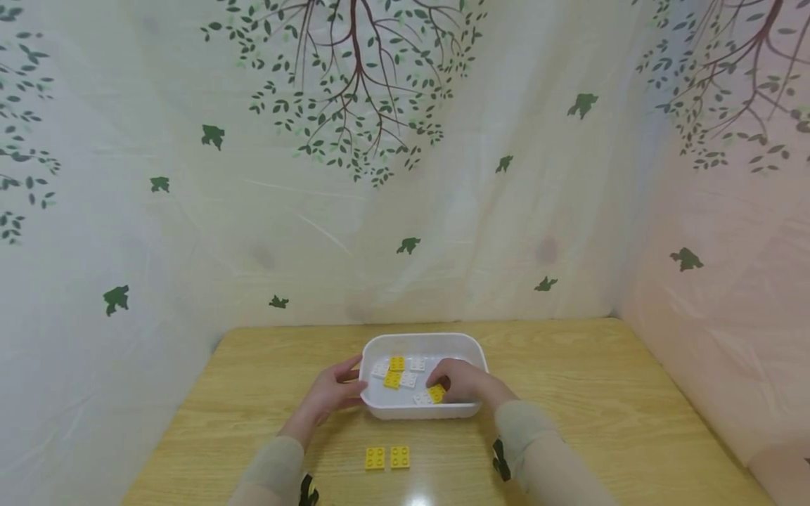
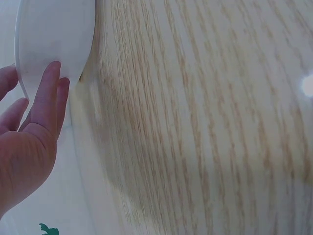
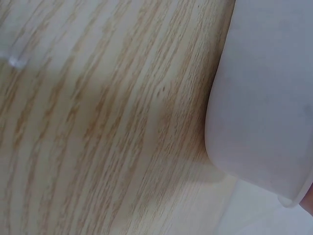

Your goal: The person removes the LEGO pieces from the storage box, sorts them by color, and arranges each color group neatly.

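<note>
A white plastic tub [image 1: 424,412] stands on the table, holding several white and yellow toy building bricks. My left hand [image 1: 335,388] is at the tub's left end; in the left wrist view, its extended fingers [image 2: 49,93] lie against the outer wall. My right hand [image 1: 465,381] reaches over the right rim into the tub, fingers bent down at a yellow brick [image 1: 436,393] and pinching it. Beside that brick lies a white brick [image 1: 422,398]. The right wrist view has mostly the tub's outer wall [image 3: 259,107], with the hand nearly all out of frame.
Two yellow bricks, a left one [image 1: 375,459] and a right one [image 1: 400,457], lie side by side on the wooden table [image 1: 601,393] in front of the tub. A pale curtain [image 1: 354,246] printed with branches and birds hangs behind the table and along its sides.
</note>
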`<move>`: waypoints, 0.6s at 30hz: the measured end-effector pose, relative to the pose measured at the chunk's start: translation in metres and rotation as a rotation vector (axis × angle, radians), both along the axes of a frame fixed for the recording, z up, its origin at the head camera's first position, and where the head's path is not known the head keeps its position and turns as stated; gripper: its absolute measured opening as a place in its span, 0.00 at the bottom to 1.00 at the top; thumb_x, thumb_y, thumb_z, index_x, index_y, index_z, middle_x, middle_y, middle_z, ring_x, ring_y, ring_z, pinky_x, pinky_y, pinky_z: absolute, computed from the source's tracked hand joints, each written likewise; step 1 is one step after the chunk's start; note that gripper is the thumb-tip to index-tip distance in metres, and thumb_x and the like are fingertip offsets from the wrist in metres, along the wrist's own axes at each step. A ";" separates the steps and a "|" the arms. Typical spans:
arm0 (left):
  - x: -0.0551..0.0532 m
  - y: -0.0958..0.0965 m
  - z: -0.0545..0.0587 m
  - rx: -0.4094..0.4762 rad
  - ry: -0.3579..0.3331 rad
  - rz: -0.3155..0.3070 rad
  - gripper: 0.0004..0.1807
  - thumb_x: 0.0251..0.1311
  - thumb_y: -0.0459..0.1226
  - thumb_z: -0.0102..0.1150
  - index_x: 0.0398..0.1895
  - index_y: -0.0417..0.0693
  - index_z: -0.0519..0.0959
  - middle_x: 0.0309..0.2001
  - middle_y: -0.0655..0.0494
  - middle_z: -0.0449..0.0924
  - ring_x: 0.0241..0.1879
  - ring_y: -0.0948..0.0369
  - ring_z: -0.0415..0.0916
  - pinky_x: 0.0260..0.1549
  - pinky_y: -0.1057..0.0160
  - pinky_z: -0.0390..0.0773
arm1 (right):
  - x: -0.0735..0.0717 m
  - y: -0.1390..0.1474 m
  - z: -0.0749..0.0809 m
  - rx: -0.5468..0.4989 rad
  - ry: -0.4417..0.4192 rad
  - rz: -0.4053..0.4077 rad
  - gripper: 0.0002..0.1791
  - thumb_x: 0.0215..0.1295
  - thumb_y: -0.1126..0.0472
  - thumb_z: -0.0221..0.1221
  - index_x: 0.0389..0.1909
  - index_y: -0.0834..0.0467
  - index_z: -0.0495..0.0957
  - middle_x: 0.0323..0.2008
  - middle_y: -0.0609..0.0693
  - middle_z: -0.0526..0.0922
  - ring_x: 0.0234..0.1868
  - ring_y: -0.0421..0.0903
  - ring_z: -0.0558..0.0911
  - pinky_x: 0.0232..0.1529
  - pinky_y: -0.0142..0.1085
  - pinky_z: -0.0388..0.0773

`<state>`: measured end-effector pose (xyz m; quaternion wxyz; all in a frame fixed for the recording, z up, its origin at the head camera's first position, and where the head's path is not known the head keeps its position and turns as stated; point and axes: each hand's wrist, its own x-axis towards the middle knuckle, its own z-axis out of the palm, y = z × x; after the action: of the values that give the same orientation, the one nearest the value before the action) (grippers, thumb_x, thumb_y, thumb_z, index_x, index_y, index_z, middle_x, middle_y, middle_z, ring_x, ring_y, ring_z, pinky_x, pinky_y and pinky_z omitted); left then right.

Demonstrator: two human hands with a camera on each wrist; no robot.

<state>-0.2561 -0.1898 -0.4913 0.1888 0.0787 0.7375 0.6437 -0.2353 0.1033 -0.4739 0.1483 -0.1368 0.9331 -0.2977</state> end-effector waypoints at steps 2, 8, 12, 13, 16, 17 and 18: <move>-0.004 0.000 -0.001 0.012 -0.004 -0.005 0.35 0.64 0.28 0.62 0.74 0.41 0.62 0.64 0.29 0.68 0.53 0.42 0.78 0.45 0.51 0.85 | -0.002 -0.001 0.000 0.000 0.000 -0.013 0.15 0.54 0.72 0.69 0.41 0.53 0.85 0.40 0.44 0.80 0.42 0.47 0.75 0.55 0.47 0.77; -0.016 -0.002 -0.002 0.005 -0.001 -0.027 0.35 0.63 0.28 0.62 0.74 0.41 0.63 0.63 0.29 0.69 0.52 0.43 0.79 0.43 0.52 0.85 | -0.008 -0.003 -0.001 0.006 0.003 -0.040 0.14 0.55 0.72 0.69 0.40 0.53 0.85 0.39 0.44 0.80 0.41 0.46 0.74 0.55 0.47 0.76; -0.018 -0.003 -0.002 -0.003 -0.005 -0.031 0.35 0.63 0.29 0.63 0.74 0.42 0.63 0.63 0.30 0.69 0.52 0.44 0.79 0.44 0.52 0.85 | -0.009 -0.004 -0.002 0.010 0.004 -0.047 0.14 0.55 0.72 0.69 0.40 0.53 0.85 0.39 0.44 0.80 0.41 0.46 0.75 0.55 0.47 0.77; -0.018 -0.003 -0.002 -0.002 -0.005 -0.030 0.35 0.63 0.29 0.63 0.74 0.42 0.63 0.63 0.30 0.69 0.52 0.44 0.79 0.44 0.52 0.85 | -0.009 -0.004 -0.002 0.010 0.003 -0.052 0.14 0.55 0.71 0.69 0.40 0.52 0.85 0.39 0.44 0.80 0.41 0.46 0.75 0.55 0.47 0.76; -0.018 -0.003 -0.002 -0.001 -0.007 -0.024 0.35 0.63 0.29 0.63 0.73 0.42 0.64 0.63 0.30 0.70 0.52 0.44 0.79 0.44 0.51 0.85 | -0.010 -0.004 -0.003 0.008 0.007 -0.053 0.14 0.55 0.71 0.69 0.40 0.53 0.84 0.38 0.44 0.79 0.41 0.46 0.75 0.54 0.47 0.77; -0.018 -0.003 -0.001 0.000 -0.007 -0.027 0.35 0.63 0.29 0.63 0.73 0.42 0.64 0.63 0.30 0.70 0.52 0.44 0.79 0.44 0.51 0.85 | -0.009 -0.004 -0.004 0.007 0.008 -0.053 0.14 0.55 0.71 0.69 0.40 0.53 0.84 0.38 0.44 0.79 0.41 0.46 0.75 0.54 0.47 0.77; -0.018 -0.003 -0.001 0.000 -0.008 -0.027 0.35 0.63 0.29 0.63 0.73 0.42 0.64 0.63 0.31 0.70 0.52 0.44 0.79 0.44 0.51 0.85 | -0.010 -0.004 -0.004 0.006 0.008 -0.055 0.14 0.55 0.71 0.69 0.40 0.53 0.84 0.38 0.44 0.79 0.41 0.46 0.75 0.53 0.47 0.77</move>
<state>-0.2746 -0.1930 -0.4923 0.2005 0.0860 0.7355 0.6414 -0.2450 0.0989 -0.4784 0.1367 -0.1121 0.9380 -0.2983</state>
